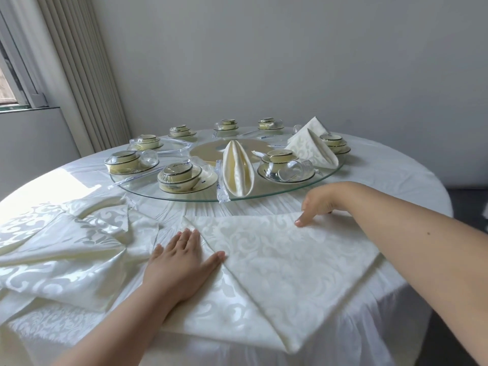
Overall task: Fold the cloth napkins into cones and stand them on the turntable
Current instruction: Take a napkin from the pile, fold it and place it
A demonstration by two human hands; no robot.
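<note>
The round tabletop (369,178), covered with a white satin cloth, carries a round glass turntable (264,196) on its far half. Near the front edge lies a cream patterned cloth napkin (290,260), partly folded and flat, and both hands rest on it. To the left of it lies a loose heap of more cream patterned napkins (66,247), touching the cloth.

Left hand (182,262) flat, right hand (320,203) pinching

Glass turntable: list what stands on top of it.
On the glass turntable: wrapped bowl sets, wrapped chopsticks, one folded napkin near, more napkins right. Behind those, hidden.
</note>
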